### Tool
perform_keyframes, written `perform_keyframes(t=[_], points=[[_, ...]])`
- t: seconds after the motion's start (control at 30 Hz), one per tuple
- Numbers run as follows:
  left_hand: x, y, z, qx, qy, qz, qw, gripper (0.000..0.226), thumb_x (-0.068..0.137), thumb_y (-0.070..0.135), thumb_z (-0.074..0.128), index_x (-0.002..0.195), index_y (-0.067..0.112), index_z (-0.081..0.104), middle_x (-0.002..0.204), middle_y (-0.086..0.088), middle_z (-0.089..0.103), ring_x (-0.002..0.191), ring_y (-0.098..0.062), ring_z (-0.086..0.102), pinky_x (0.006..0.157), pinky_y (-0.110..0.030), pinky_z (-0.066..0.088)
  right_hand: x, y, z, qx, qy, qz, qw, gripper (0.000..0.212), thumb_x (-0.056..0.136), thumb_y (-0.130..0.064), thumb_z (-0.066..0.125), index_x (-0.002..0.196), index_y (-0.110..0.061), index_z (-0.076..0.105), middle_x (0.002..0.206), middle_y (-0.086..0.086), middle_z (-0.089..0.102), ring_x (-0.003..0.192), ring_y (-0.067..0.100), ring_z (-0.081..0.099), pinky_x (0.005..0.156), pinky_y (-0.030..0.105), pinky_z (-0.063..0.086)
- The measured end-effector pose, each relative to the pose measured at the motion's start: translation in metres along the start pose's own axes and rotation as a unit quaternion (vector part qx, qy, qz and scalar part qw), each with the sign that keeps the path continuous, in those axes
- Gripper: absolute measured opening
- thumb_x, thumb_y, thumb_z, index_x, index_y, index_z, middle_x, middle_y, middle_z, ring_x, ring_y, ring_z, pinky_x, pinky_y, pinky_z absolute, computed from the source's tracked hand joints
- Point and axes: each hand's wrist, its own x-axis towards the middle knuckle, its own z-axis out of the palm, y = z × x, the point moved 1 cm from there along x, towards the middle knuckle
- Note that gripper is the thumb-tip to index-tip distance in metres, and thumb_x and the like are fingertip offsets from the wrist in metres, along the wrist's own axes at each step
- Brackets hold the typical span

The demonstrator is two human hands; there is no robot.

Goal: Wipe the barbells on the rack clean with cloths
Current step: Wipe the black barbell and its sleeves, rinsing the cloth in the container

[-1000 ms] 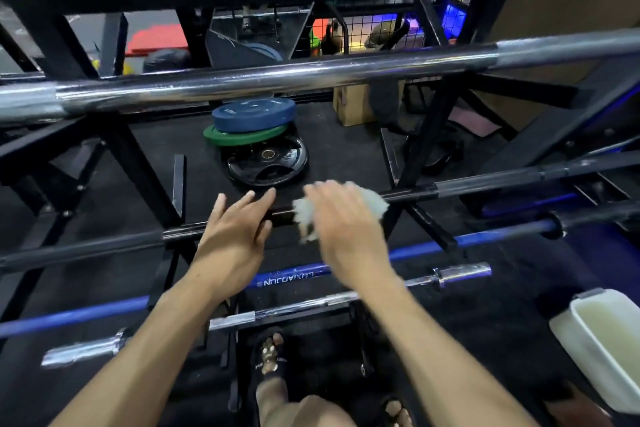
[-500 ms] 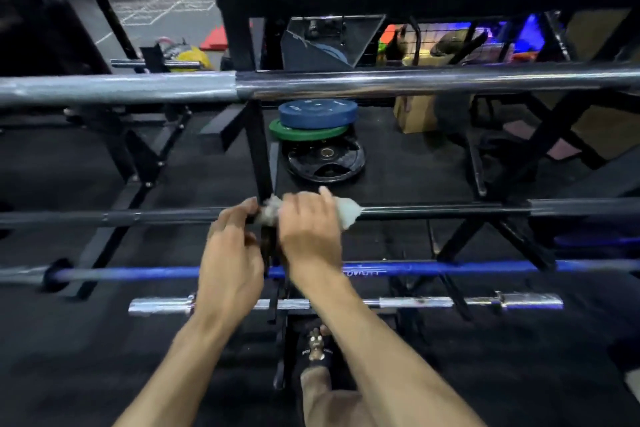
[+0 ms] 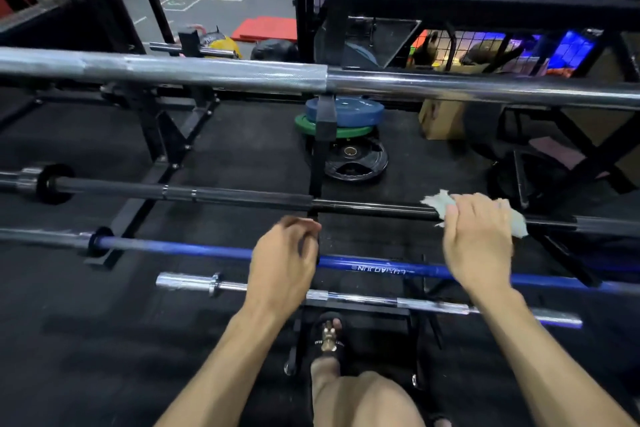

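The right hand [image 3: 479, 243] lies over a pale cloth [image 3: 437, 205], fingers curled down to press and wrap it round the black bar [image 3: 242, 198], right of the rack upright [image 3: 320, 163]. The left hand [image 3: 284, 260] hangs just below that bar near the upright, its fingers loosely curled and holding nothing as far as can be seen; whether a fingertip touches the rack cannot be told. Only one cloth shows. Four barbells lie across the rack: a thick silver bar [image 3: 207, 71] on top, the black bar under it, a blue bar [image 3: 194, 248] below that, and a short chrome bar [image 3: 346, 296] nearest the person, whose sandalled foot [image 3: 327, 336] rests beneath. Judging by where the cloth sits, the wiping is on the second bar, with its left stretch out to the collar probably left to do. Nothing shows whether the top bar is already clean; the blue and chrome bars look untouched, so likely half or more of the job remains. Behind the rack, three weight plates [image 3: 349, 135] are stacked on the floor, blue on green on black, and a cardboard box [image 3: 440, 121] stands to their right.
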Motion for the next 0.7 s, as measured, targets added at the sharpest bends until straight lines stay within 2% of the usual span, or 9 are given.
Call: perform_keyframes(t=[0.13, 0.2, 0.27, 0.33, 0.4, 0.47, 0.53, 0.63, 0.7], points=[[0.006, -0.003, -0.004, -0.006, 0.002, -0.004, 1.0, 0.022, 0.095, 0.014, 0.059, 0.103, 0.019, 0.079, 0.109, 0.009, 0.073, 0.093, -0.011, 0.068, 0.087, -0.026, 0.051, 0.001, -0.092, 0.015, 0.03, -0.022, -0.106, 0.994, 0.042, 0.098, -0.02, 0.048, 0.136, -0.003, 0.057, 0.126, 0.014, 0.062, 0.123, 0.037, 0.053, 0.115, 0.057, 0.029], [0.007, -0.003, -0.009, 0.0, 0.003, 0.004, 1.0, 0.021, 0.094, 0.013, 0.059, 0.101, 0.017, 0.079, 0.105, 0.006, 0.074, 0.092, -0.014, 0.069, 0.086, -0.031, 0.053, 0.002, -0.144, 0.024, 0.041, -0.039, -0.15, 0.987, 0.05, 0.095, -0.022, 0.06, 0.14, -0.001, 0.054, 0.135, 0.015, 0.06, 0.131, 0.036, 0.051, 0.118, 0.055, 0.031], [0.007, -0.003, -0.01, 0.009, -0.003, 0.011, 1.0, 0.02, 0.095, 0.013, 0.058, 0.097, 0.016, 0.078, 0.099, 0.003, 0.074, 0.084, -0.016, 0.067, 0.082, -0.034, 0.054, 0.007, -0.179, 0.029, 0.05, -0.05, -0.156, 0.985, 0.048, 0.097, -0.028, 0.048, 0.134, 0.001, 0.058, 0.13, 0.014, 0.064, 0.127, 0.033, 0.057, 0.117, 0.049, 0.035], [0.007, -0.006, -0.009, 0.008, -0.009, 0.005, 1.0, 0.021, 0.097, 0.014, 0.057, 0.101, 0.016, 0.078, 0.102, 0.004, 0.073, 0.086, -0.014, 0.067, 0.083, -0.027, 0.052, 0.012, -0.182, 0.024, 0.048, -0.055, -0.176, 0.982, 0.049, 0.098, -0.031, 0.04, 0.131, 0.0, 0.061, 0.123, 0.012, 0.067, 0.12, 0.031, 0.062, 0.114, 0.045, 0.039], [0.006, -0.007, -0.009, 0.008, -0.016, -0.006, 1.0, 0.023, 0.099, 0.015, 0.056, 0.109, 0.017, 0.076, 0.11, 0.005, 0.072, 0.089, -0.01, 0.068, 0.082, -0.015, 0.047, 0.013, -0.155, 0.016, 0.062, -0.062, -0.208, 0.974, 0.046, 0.098, -0.027, 0.055, 0.137, -0.004, 0.058, 0.124, 0.011, 0.067, 0.116, 0.032, 0.062, 0.109, 0.045, 0.044], [0.006, -0.005, -0.009, 0.004, -0.024, -0.016, 1.0, 0.024, 0.101, 0.015, 0.054, 0.112, 0.016, 0.075, 0.113, 0.007, 0.07, 0.086, -0.006, 0.065, 0.078, -0.008, 0.041, 0.014, -0.115, 0.006, 0.065, -0.076, -0.185, 0.978, 0.047, 0.096, -0.027, 0.064, 0.137, -0.006, 0.059, 0.121, 0.011, 0.067, 0.108, 0.034, 0.063, 0.103, 0.045, 0.047], [0.007, 0.001, -0.009, 0.003, -0.033, -0.025, 0.999, 0.025, 0.102, 0.014, 0.052, 0.114, 0.014, 0.074, 0.115, 0.006, 0.069, 0.087, -0.006, 0.062, 0.078, -0.009, 0.039, 0.011, -0.066, 0.001, 0.038, -0.061, -0.112, 0.991, 0.044, 0.1, -0.03, 0.053, 0.133, -0.003, 0.061, 0.122, 0.015, 0.068, 0.11, 0.037, 0.064, 0.105, 0.047, 0.045], [0.009, 0.011, -0.004, 0.063, -0.048, -0.01, 0.997, 0.024, 0.103, 0.012, 0.05, 0.112, 0.015, 0.072, 0.111, 0.0, 0.068, 0.095, -0.02, 0.066, 0.082, -0.029, 0.05, -0.005, -0.02, -0.007, 0.035, -0.055, -0.008, 0.998, 0.053, 0.102, -0.03, 0.031, 0.137, 0.001, 0.058, 0.138, 0.019, 0.061, 0.129, 0.039, 0.055, 0.114, 0.05, 0.035], [0.008, 0.018, -0.002, 0.112, -0.058, -0.001, 0.992, 0.024, 0.101, 0.005, 0.048, 0.098, 0.015, 0.07, 0.098, -0.003, 0.068, 0.087, -0.027, 0.067, 0.07, -0.034, 0.049, -0.014, -0.031, -0.01, 0.086, -0.045, 0.03, 0.995, 0.044, 0.096, -0.012, 0.042, 0.136, 0.002, 0.056, 0.139, 0.022, 0.058, 0.131, 0.043, 0.051, 0.113, 0.05, 0.036]])
